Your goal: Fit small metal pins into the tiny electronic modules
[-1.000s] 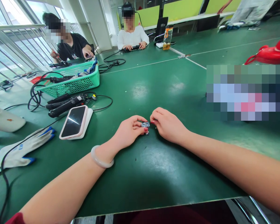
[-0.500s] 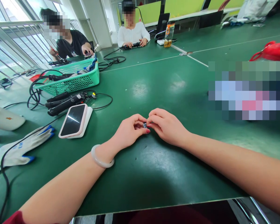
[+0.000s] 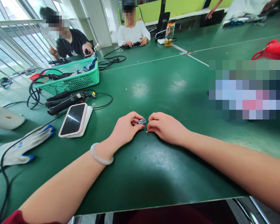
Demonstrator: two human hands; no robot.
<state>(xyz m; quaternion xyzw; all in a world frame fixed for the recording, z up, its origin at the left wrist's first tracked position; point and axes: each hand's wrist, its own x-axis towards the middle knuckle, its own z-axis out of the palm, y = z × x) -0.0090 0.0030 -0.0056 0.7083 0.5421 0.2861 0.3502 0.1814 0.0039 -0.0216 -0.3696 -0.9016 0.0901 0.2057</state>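
Observation:
My left hand [image 3: 128, 126] pinches a small grey-and-black patterned rectangular piece [image 3: 142, 121], like a tiny circuit board, between thumb and fingers just above the green table. Close on its right, my right hand [image 3: 163, 127] has thumb and fingertips drawn together. A tiny light-coloured bit [image 3: 147, 131] shows at the tips of those right fingers; whether they grip it or it lies on the table I cannot tell. A narrow gap separates the two hands.
On the left are a phone [image 3: 73, 120] on a white box, a work glove [image 3: 23, 149], a black corded tool [image 3: 66, 103] and a green basket [image 3: 72, 81]. A bottle [image 3: 170, 33] and two seated people are at the far side. A red object [image 3: 274, 49] stands right.
My right hand moved in against the patterned piece, then drew slightly back and down. My left hand shifted a little left and up, with the piece tilted and more visible.

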